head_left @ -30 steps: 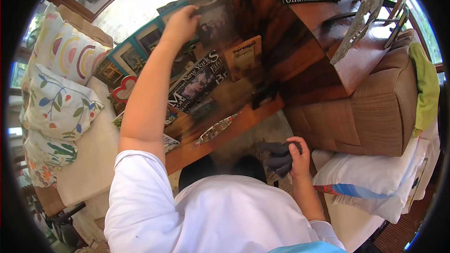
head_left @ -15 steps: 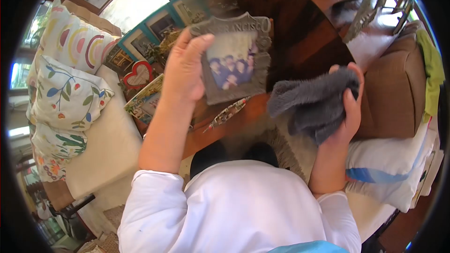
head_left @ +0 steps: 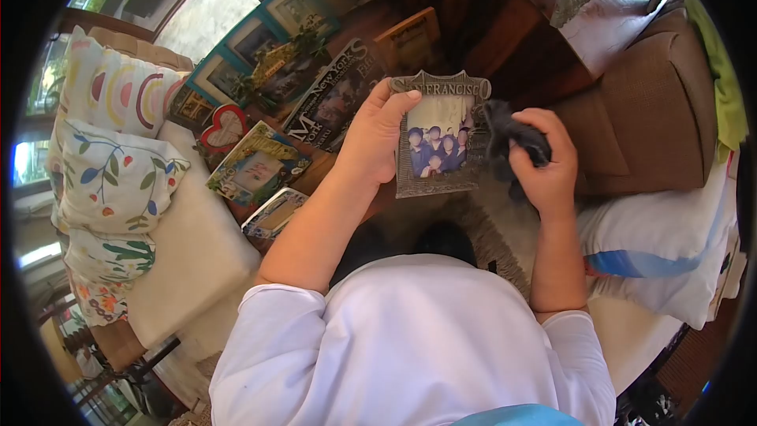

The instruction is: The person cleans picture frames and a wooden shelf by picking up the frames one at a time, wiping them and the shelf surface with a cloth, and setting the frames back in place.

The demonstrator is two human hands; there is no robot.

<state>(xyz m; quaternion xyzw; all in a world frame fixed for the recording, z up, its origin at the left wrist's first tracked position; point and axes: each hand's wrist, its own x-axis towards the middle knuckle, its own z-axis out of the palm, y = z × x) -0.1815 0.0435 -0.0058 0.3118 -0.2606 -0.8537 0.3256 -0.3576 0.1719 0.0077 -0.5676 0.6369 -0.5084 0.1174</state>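
Note:
A pewter-grey picture frame [head_left: 438, 183] with raised "San Francisco" lettering holds a group photo. My left hand [head_left: 382, 130] grips its left edge, thumb on the front, and keeps it upright and facing me. Bunched in my right hand [head_left: 548, 158] is a dark grey fluffy cloth [head_left: 501, 134]. The cloth lies against the right edge of the frame, and my fingers are closed round it. Part of the cloth is hidden by my fingers.
Several picture frames stand on the dark wooden table [head_left: 489, 24], among them a teal triple frame [head_left: 256, 39] and a red heart frame [head_left: 224, 128]. Cushions [head_left: 110, 173] lie on the sofa at left. A brown backrest [head_left: 646, 110] and a white pillow [head_left: 654, 229] are at right.
The picture frame has moved right and slightly down in my left hand. My right hand has brought the cloth in to the frame's right edge, bunching it smaller.

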